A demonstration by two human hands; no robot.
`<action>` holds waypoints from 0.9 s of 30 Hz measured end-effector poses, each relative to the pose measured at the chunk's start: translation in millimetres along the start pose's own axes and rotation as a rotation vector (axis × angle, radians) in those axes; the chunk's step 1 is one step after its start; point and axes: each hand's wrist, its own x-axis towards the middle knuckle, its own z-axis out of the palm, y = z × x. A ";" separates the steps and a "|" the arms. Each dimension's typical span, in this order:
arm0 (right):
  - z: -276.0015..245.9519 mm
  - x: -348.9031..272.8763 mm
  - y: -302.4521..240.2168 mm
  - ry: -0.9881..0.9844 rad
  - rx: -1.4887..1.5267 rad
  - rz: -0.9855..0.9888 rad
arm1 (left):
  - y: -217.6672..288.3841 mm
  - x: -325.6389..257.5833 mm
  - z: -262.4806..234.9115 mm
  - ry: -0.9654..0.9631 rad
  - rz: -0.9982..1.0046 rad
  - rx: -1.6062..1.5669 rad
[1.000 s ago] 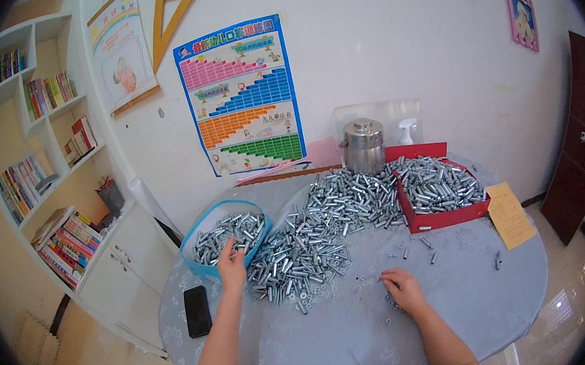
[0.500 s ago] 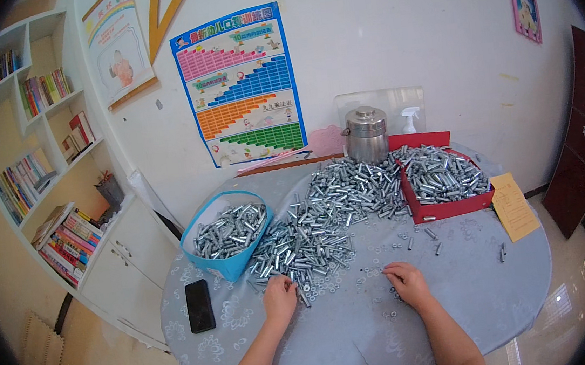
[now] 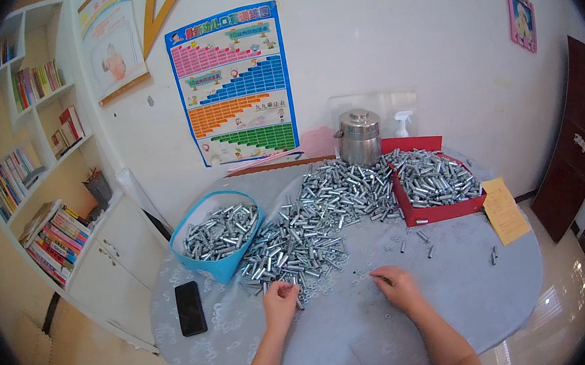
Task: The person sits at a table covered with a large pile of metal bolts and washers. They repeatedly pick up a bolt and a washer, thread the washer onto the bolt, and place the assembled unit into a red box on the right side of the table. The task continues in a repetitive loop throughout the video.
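My left hand [image 3: 280, 306] is closed in a pinch at the near edge of a large pile of shiny metal cylinders [image 3: 298, 245]. A short metal cylinder [image 3: 293, 281] shows at its fingertips, and another lies partly hidden just beneath. Farther right, my right hand [image 3: 397, 288] rests low over the cloth, thumb and fingers pressed together. Whatever they hold is too small to make out. Between the hands lie scattered small washers [image 3: 328, 285], with a few more near the right fingertips.
A blue fabric bin [image 3: 224, 265] of cylinders stands left, beside a black phone [image 3: 190, 308]. At right are a red box [image 3: 443, 211] full of cylinders, a yellow paper [image 3: 506, 212] and some loose cylinders. A steel pot [image 3: 360, 141] and a white spray bottle [image 3: 403, 124] stand behind.
The whole view has shifted slightly. Both hands stay pinched in nearly the same places. Several washers that lay beside the right hand are no longer visible there; one remains nearer me.
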 end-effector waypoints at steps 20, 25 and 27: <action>65.5 49.3 -24.4 0.069 -0.138 -0.006 | 16.4 -21.9 8.4 -0.358 -0.354 -0.958; 42.0 16.4 -49.5 -0.044 0.202 0.136 | 29.2 -28.4 10.1 -0.358 -0.434 -1.021; 43.3 3.4 -53.9 -0.032 0.260 0.128 | 29.5 -29.6 11.9 -0.340 -0.472 -1.026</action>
